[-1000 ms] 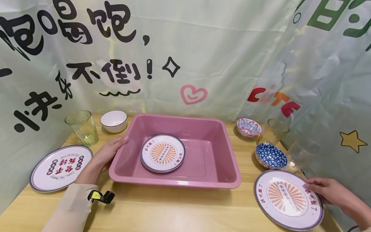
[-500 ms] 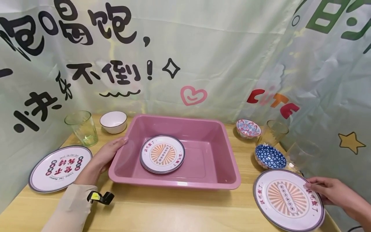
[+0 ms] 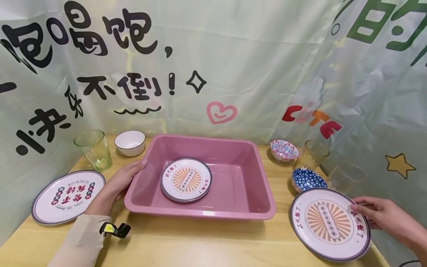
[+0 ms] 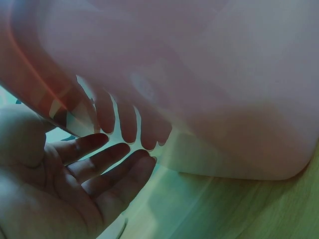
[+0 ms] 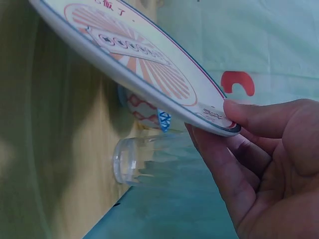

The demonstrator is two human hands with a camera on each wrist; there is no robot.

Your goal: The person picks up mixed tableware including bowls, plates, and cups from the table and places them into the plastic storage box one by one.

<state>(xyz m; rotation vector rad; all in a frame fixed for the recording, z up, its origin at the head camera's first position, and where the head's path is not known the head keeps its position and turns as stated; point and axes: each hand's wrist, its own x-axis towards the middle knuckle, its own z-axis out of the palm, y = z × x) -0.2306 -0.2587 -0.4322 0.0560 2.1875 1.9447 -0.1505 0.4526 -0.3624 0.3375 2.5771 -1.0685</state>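
At the pink basin [image 3: 230,213] on the wooden table, my left hand [image 3: 125,178] grips the left rim, thumb over the edge. The left wrist view shows the fingers [image 4: 117,162] stretched out under the rim, beside the outer wall. A smaller round plate [image 3: 186,180], with a sunburst print and apparently another beneath, lies in the basin's left part. To the right, my right hand [image 3: 387,215] pinches the edge of a larger sunburst plate [image 3: 330,224], thumb on top and fingers underneath. This plate is tilted and raised off the table in the right wrist view.
A white plate with red lettering [image 3: 68,198], a green glass [image 3: 96,150] and a white bowl [image 3: 130,143] stand left. On the right are a floral bowl [image 3: 284,150], a blue-patterned bowl [image 3: 308,179], an amber glass [image 3: 312,155] and a clear glass [image 3: 347,178]. Printed cloth hangs behind.
My right hand has lifted the larger plate slightly and brought it a little to the left. My left hand stays at the basin. The head view has shifted slightly.
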